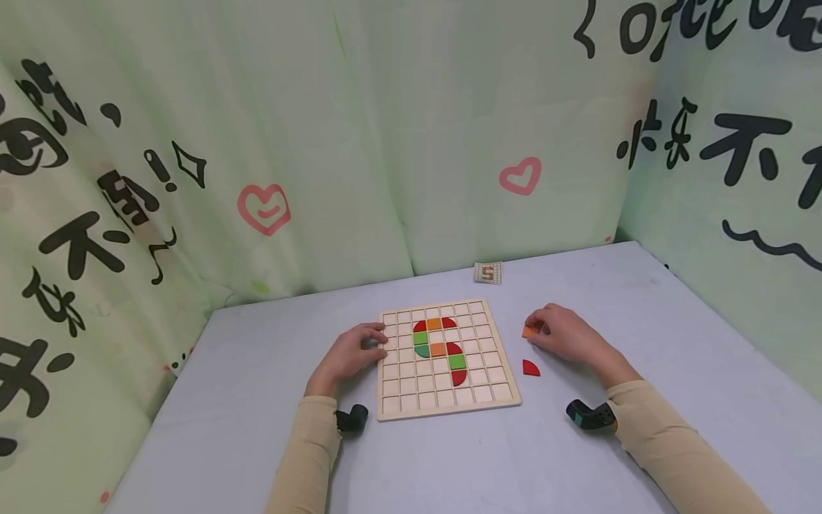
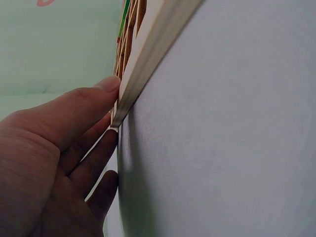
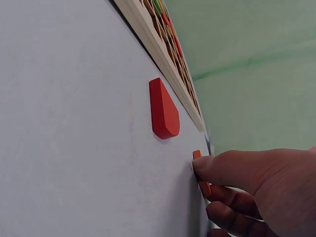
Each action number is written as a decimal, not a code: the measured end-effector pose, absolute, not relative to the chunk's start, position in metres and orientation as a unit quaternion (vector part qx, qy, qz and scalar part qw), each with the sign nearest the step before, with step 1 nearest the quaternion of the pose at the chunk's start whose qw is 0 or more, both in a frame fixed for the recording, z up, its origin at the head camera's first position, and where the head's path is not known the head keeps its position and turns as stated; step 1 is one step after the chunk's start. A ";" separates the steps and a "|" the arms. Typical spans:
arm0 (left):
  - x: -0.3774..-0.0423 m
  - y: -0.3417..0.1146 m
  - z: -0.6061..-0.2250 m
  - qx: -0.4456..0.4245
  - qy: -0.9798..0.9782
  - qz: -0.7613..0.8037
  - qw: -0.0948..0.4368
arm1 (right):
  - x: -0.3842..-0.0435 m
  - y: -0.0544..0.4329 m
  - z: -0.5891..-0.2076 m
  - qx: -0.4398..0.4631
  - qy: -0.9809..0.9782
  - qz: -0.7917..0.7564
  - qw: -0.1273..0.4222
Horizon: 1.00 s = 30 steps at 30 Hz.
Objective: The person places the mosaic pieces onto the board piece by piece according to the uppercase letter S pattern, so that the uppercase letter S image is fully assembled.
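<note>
A square wooden grid board [image 1: 449, 412] lies on the table. In its cells several coloured tiles form a curving shape: red quarter-rounds, orange squares [image 1: 434, 324], green squares [image 1: 457, 362] and a teal quarter-round [image 1: 422, 351]. At the board's left edge my left hand [image 1: 349, 352] rests with relaxed fingers; in the left wrist view its thumb [image 2: 106, 86] touches the frame. To the right of the board, my right hand [image 1: 565, 334] pinches an orange tile [image 3: 201, 177] between thumb and fingers, low over the table. A loose red quarter-round tile [image 1: 531, 368] lies nearer, between board and right forearm.
Behind the board, a small card [image 1: 488, 273] with a grid pattern lies near the table's [image 1: 257, 371] back edge. A pale green curtain [image 1: 385, 143] with black writing and pink hearts hangs around the table. Dark wrist cameras [image 1: 589, 415] sit under both forearms.
</note>
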<state>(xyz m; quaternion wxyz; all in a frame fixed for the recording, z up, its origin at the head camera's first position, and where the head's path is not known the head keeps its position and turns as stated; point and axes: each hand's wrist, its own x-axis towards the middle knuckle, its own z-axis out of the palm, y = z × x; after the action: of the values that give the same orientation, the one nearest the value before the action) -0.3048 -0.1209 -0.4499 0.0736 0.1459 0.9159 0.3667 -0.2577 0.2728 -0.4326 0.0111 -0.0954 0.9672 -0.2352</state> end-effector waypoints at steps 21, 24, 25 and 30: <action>-0.306 -0.120 -0.447 0.138 0.920 0.357 0.082 | -0.260 0.271 -0.431 -0.098 0.968 -0.231 0.017; -0.306 -0.119 -0.447 0.139 0.921 0.354 0.083 | -0.258 0.269 -0.431 -0.104 0.966 -0.235 0.013; -0.306 -0.119 -0.447 0.140 0.921 0.353 0.083 | -0.258 0.268 -0.430 -0.107 0.966 -0.236 0.011; -0.305 -0.119 -0.447 0.140 0.920 0.355 0.084 | -0.253 0.257 -0.424 -0.124 0.961 -0.248 0.008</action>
<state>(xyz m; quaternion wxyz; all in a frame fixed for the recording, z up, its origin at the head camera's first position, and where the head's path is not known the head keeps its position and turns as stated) -0.3047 -0.1194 -0.4466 0.0843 0.1396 0.9204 0.3554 -0.2535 0.2574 -0.4242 0.0080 -0.1241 0.9606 -0.2485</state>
